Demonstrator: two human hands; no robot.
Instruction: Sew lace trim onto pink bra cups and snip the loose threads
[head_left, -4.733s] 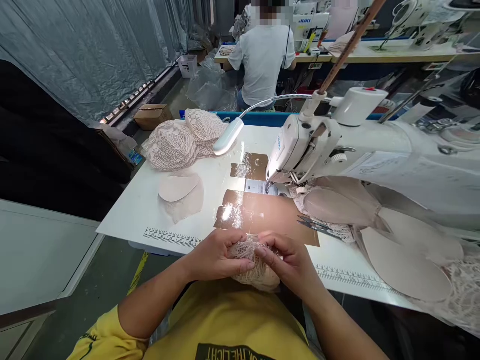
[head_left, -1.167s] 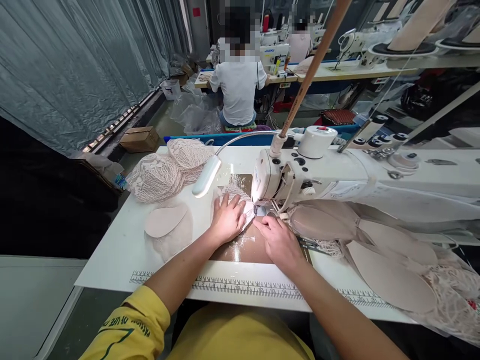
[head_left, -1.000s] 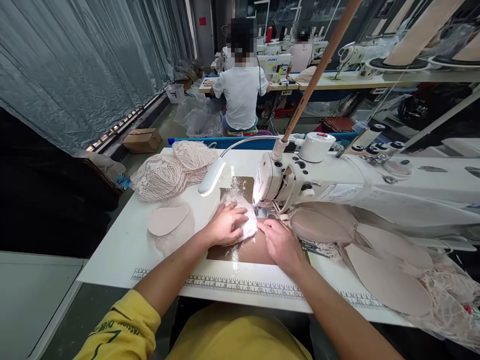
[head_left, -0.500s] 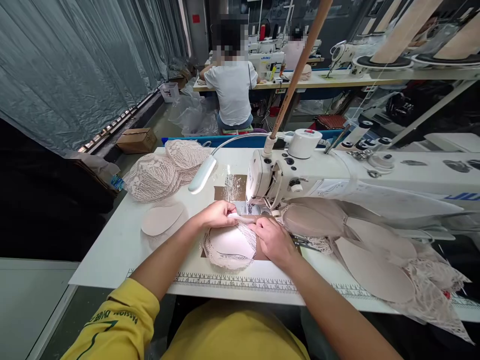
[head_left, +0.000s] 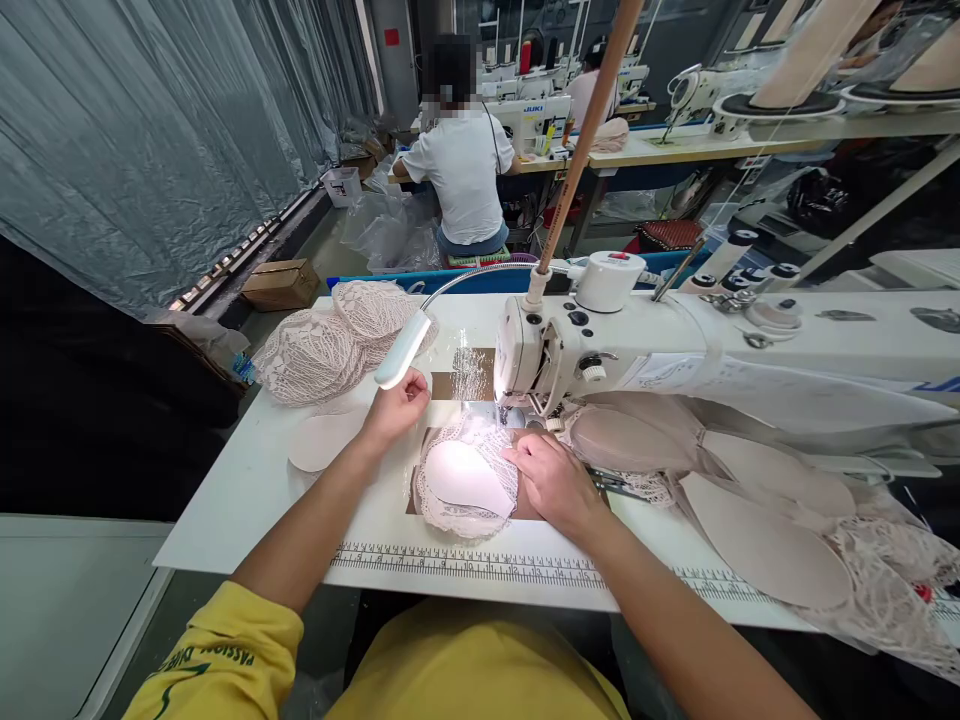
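A pale bra cup with a lace edge [head_left: 466, 478] lies under the lamp's light, just in front of the sewing machine's needle area. My right hand [head_left: 553, 478] rests at its right side, thumb and fingertips closed on the lace. Up and left of the cup, my left hand [head_left: 399, 408] is apart from it, below the lamp head, with thumb and fingers pinched together. Whatever they may hold is too small to make out. Beside my left wrist lies another pale cup piece [head_left: 322, 440], partly covered by the forearm.
The white sewing machine [head_left: 600, 340] stands behind the cup. A lamp [head_left: 405, 350] leans over the table from a bent neck. Lace cups [head_left: 315, 355] are piled at the back left. More cups [head_left: 765, 540] and scissors [head_left: 611, 482] lie right. A person [head_left: 465, 180] sits ahead.
My left hand has let go of the cup's upper edge and moved left and up. The cup's raised edge now lies down. My right hand stays at the lace.
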